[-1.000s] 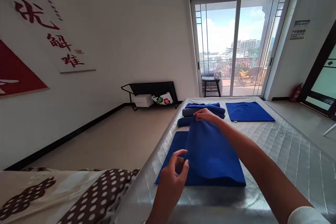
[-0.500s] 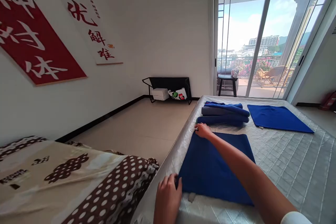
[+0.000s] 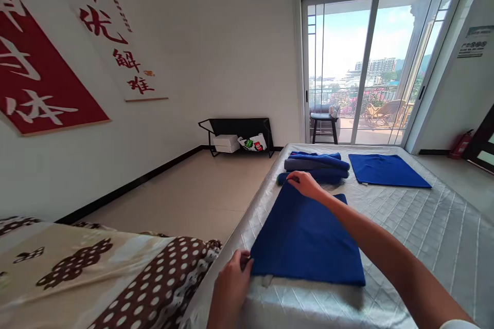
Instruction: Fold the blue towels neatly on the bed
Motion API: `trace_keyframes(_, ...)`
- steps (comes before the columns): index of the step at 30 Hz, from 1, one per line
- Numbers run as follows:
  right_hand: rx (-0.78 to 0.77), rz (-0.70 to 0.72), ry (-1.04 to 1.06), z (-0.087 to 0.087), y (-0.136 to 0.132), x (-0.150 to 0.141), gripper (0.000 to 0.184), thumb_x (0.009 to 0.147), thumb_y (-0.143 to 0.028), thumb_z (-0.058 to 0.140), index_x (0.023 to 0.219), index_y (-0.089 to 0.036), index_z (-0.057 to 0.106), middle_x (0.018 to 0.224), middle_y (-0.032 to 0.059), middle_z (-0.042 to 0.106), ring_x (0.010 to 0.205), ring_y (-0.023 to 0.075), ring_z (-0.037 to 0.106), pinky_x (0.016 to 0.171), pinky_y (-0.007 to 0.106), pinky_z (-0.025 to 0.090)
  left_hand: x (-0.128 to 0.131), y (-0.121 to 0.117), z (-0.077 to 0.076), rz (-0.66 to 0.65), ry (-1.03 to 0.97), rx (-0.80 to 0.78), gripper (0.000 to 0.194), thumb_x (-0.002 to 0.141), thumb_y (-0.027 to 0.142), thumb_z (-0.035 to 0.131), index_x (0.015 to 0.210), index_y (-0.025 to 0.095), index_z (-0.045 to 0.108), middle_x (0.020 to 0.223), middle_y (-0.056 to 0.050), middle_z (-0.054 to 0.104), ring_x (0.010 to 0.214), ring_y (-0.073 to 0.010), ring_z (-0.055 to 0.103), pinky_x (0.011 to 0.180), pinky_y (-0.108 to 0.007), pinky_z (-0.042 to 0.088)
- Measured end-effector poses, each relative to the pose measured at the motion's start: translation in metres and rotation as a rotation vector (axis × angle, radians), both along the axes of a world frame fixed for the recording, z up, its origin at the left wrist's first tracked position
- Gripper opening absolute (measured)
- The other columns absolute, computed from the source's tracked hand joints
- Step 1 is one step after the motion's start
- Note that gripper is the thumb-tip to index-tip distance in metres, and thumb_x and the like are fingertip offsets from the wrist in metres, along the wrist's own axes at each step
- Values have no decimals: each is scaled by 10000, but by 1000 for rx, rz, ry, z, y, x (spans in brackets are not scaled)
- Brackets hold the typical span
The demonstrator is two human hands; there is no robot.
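Observation:
A blue cloth lies on the silver quilted mattress, its left edge lifted a little. My right hand pinches the far left corner and holds it raised. At the near left corner, my left hand grips the edge between thumb and fingers. A pale tag sticks out from the near edge. Just beyond my right hand is a stack of folded blue cloths. Another blue cloth is spread flat to the right of that stack.
Left of the mattress, a bed with a brown polka-dot cover borders the tiled floor. A black rack with a white box lies by the wall. Sliding glass doors are at the back; a fire extinguisher stands right.
My right hand has raised the cloth's far left corner off the mattress. My left hand now grips the near left corner, also slightly lifted. The view has turned a little to the right.

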State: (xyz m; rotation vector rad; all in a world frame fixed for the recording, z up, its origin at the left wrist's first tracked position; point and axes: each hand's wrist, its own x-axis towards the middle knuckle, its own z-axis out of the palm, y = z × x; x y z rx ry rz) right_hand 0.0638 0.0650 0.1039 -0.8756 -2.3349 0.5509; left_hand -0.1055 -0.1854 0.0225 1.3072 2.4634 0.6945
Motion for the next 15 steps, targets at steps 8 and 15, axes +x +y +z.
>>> trace_keyframes(8, 69, 25, 334, 46, -52, 153, 210, 908, -405, 641, 978, -241, 751, 864, 12, 728, 724, 149, 618, 686, 287, 507, 14, -9, 32, -174, 171, 427, 336, 804, 508, 521, 842, 285, 769, 904, -37, 799, 814, -262, 749, 759, -329, 581)
trace_keyframes(15, -77, -89, 559, 96, -89, 244, 337, 792, -532, 722, 942, -231, 748, 693, -18, 677, 610, 145, 618, 572, 287, 524, 70, -11, 136, -419, 283, 659, 498, 835, 740, 518, 820, 305, 761, 859, -12, 788, 756, -224, 739, 641, -274, 575)
